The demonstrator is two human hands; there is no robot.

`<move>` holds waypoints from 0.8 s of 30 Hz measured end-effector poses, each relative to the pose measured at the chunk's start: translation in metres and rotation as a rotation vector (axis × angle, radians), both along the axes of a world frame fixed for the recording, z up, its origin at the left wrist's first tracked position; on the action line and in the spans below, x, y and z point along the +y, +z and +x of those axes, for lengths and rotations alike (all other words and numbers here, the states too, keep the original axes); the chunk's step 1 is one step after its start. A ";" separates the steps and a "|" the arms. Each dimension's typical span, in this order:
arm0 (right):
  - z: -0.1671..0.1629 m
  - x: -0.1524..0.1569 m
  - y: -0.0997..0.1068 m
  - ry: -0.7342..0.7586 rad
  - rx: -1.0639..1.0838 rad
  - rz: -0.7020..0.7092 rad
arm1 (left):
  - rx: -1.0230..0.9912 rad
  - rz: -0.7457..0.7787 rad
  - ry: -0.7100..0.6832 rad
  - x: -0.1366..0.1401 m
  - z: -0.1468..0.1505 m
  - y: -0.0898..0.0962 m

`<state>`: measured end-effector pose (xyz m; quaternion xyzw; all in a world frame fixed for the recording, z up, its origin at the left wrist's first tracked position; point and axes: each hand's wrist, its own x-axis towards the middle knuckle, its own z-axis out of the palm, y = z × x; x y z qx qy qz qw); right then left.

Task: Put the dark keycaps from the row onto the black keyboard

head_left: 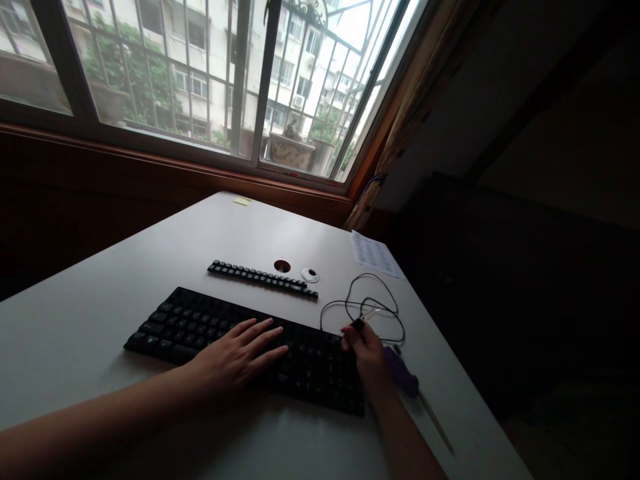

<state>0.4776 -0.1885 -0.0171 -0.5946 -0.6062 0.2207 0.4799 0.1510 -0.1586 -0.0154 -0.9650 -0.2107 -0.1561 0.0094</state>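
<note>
A black keyboard (200, 323) lies on the white desk in front of me. My left hand (240, 350) rests flat over the middle of its keys, fingers stretched out. Above the keyboard's right end, my right hand (367, 353) pinches a small keycap puller (370, 315); its thin pale wires stick out past the fingers. A small black piece shows at the fingertips, though I cannot make out whether it is a keycap. Rows of loose black keycaps (260, 275) are lined up behind the keyboard.
A screwdriver (401, 373) with a purple handle lies right of my right hand. The thin black cable (397, 308) loops behind it. Farther back are a cable hole (283, 266), its white ring cover (310, 275), a printed sheet (375, 253) and a yellow note (242, 201).
</note>
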 end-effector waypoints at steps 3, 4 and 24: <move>0.002 0.002 -0.003 -0.031 0.083 -0.016 | 0.003 -0.007 0.000 -0.001 -0.001 0.001; 0.003 0.002 -0.002 -0.019 0.067 -0.012 | 0.006 -0.012 -0.001 -0.001 -0.001 0.002; -0.077 -0.018 0.038 0.380 0.236 0.069 | -0.731 -1.247 0.001 -0.003 0.017 0.028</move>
